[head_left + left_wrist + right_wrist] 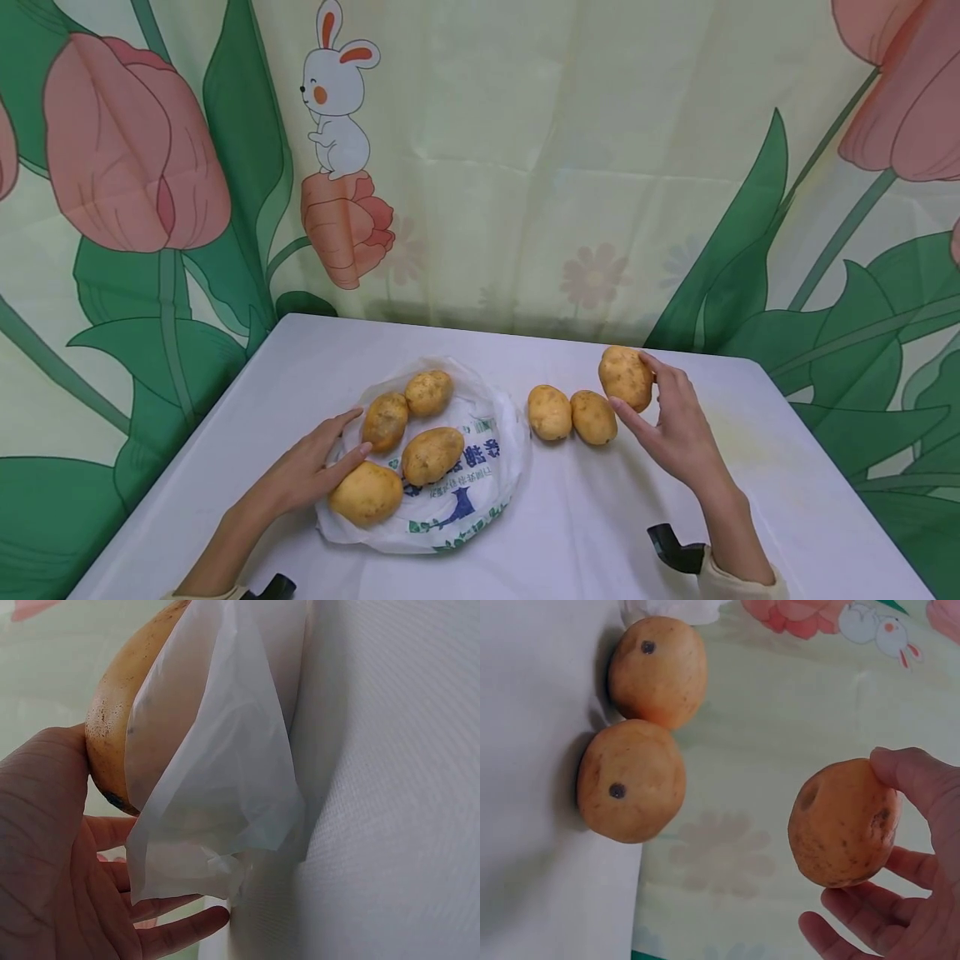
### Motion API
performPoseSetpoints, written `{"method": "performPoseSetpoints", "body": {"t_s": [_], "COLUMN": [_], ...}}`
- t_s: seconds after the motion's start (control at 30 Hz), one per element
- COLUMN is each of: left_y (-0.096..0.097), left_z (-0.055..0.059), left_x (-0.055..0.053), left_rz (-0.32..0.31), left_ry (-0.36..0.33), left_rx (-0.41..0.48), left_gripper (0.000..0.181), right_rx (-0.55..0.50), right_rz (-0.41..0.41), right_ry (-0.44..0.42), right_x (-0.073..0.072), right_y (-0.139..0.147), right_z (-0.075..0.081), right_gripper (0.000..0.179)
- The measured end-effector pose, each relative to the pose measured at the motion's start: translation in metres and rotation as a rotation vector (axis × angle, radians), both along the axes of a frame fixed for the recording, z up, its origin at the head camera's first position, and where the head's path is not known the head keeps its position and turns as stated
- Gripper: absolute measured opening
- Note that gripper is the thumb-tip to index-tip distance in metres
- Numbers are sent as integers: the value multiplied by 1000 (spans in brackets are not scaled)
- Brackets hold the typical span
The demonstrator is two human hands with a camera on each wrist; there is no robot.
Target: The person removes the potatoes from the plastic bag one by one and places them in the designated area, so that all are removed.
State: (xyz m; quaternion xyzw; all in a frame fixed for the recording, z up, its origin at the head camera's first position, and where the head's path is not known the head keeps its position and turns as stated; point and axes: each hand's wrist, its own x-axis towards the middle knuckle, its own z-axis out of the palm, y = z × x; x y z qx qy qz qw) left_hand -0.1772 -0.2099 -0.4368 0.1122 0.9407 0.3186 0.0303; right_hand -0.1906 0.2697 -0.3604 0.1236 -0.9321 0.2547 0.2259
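Observation:
My right hand (678, 421) holds a potato (626, 377) between thumb and fingers, raised above the table in the right wrist view. Two more potatoes lie side by side to its left, a left one (549, 412) and a right one (594, 417). My left hand (311, 467) rests at the left edge of a white plastic bag (480, 487), its fingers extended. Its thumb lies close above a large potato (366, 494); contact is unclear. Also on the bag are an upright-lying potato (386, 422), a small potato (429, 393) and a middle potato (432, 456).
A white cloth covers the table (600, 525). Behind it hangs a curtain (487, 167) printed with tulips and a rabbit. Black curved pieces (675, 548) sit by both wrists.

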Motion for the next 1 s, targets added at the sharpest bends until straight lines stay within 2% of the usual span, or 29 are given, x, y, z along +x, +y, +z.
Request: {"method": "performPoseSetpoints", "body": {"t_s": [0.4,0.8,1.0], "left_y": [1,1,0], "left_z": [2,3,1], "left_x": [2,3,2], "left_rz": [3,3,0], "left_ry": [1,3,9], "left_rx": [-1,9,11], "left_gripper": [78,77,77], "right_rx": [14,5,11], "right_rz": [-59,-100,-108], "right_ry": [-97,-273,-321], "right_x": [-7,-13,-18], "right_y": [14,26,32], "right_z": [-8,-20,-30], "right_gripper": [76,81,81]}}
